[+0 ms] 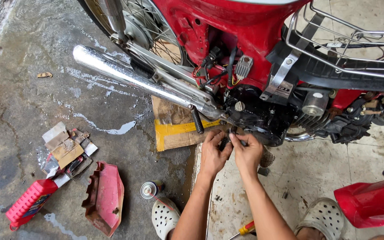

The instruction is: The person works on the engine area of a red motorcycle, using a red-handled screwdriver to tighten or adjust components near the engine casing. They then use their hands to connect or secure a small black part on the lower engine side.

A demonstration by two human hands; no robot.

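Down at the bottom edge of the frame, both of my feet sit in white perforated rubber clogs (164,218), and a yellow-and-red-handled screwdriver (246,229) lies on the floor between my forearms. From there my arms reach up to the centre of the frame. My left hand (213,152) and my right hand (246,152) are side by side, touching, fingers curled in and pinched together on a small dark part (224,142) just under the black engine case (258,116) of the red motorcycle (227,26); the part is too hidden by my fingers to tell more.

Across the upper middle runs the long chrome exhaust pipe (130,75), with the spoked wheel (152,22) behind it and a wire carrier rack (347,44) at the upper right. A piece of brown cardboard with a yellow stripe (174,129) lies flat beneath the machine.

The grey concrete floor (18,106) is stained and wet in streaks on the left, while under my arms it is paler, speckled tiling (316,173). At the lower left lie a red plastic bottle (30,202) on its side, a heap of torn cardboard scraps (65,149), a worn red side cover panel (105,198) and a small spray can (150,189) near my left clog. A glossy red body panel (372,202) sits at the lower right.
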